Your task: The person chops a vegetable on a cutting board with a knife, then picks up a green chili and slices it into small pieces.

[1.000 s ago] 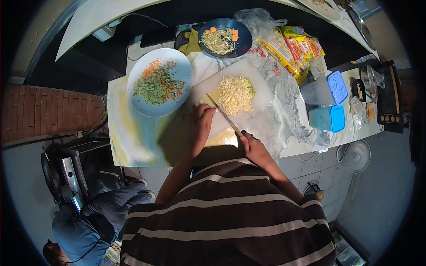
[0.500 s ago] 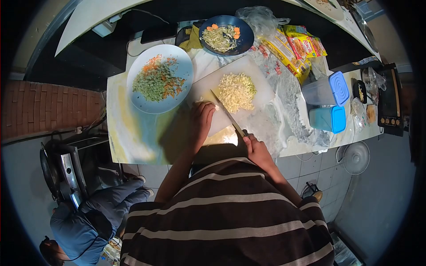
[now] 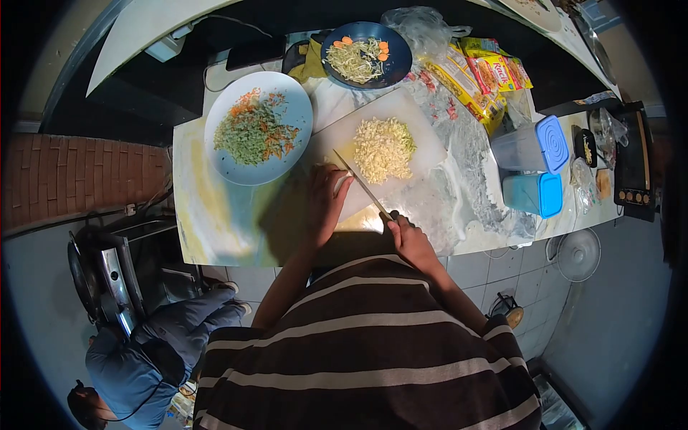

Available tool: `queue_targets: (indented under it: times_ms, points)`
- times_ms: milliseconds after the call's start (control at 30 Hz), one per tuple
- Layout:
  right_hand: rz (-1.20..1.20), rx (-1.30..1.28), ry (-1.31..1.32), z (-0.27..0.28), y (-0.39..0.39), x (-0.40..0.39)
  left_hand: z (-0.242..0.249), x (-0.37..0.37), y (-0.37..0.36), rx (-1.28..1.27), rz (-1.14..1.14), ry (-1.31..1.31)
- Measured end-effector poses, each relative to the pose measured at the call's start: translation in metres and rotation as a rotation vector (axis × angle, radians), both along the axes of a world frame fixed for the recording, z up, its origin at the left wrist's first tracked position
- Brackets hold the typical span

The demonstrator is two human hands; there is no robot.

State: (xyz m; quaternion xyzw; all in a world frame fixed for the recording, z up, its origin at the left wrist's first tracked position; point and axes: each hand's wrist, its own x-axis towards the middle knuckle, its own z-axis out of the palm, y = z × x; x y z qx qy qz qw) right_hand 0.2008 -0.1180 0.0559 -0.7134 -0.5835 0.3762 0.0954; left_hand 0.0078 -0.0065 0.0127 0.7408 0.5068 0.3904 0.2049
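My right hand (image 3: 406, 236) is wrapped round the handle of a knife (image 3: 367, 188), whose blade points up and left over a white cutting board (image 3: 426, 143). A heap of pale chopped pieces (image 3: 383, 150) lies on the board, right of the blade. At the board's lower left, my left hand (image 3: 328, 197) has its fingers bent over a pale piece, mostly hidden, close to the blade. To the left stands a large light-blue plate (image 3: 228, 168) with chopped green and orange vegetables (image 3: 254, 129).
A dark pan (image 3: 396, 57) with sprouts and carrot slices stands at the back. Yellow packets (image 3: 494, 72), a plastic bag (image 3: 423, 32) and two lidded containers (image 3: 519, 147) are at the right. A person (image 3: 136, 369) is low at the lower left.
The knife and my right hand have shifted slightly left. My left hand's thumb side now shows more spread beside the blade. The person at the lower left has moved slightly.
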Motion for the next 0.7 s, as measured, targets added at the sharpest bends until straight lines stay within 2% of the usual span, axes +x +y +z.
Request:
queue_targets:
  times_ms: [700]
  points:
    - [-0.058,-0.021,0.088,0.001,-0.012,0.003,-0.008,0.000,0.001,0.027,0.006,-0.035]
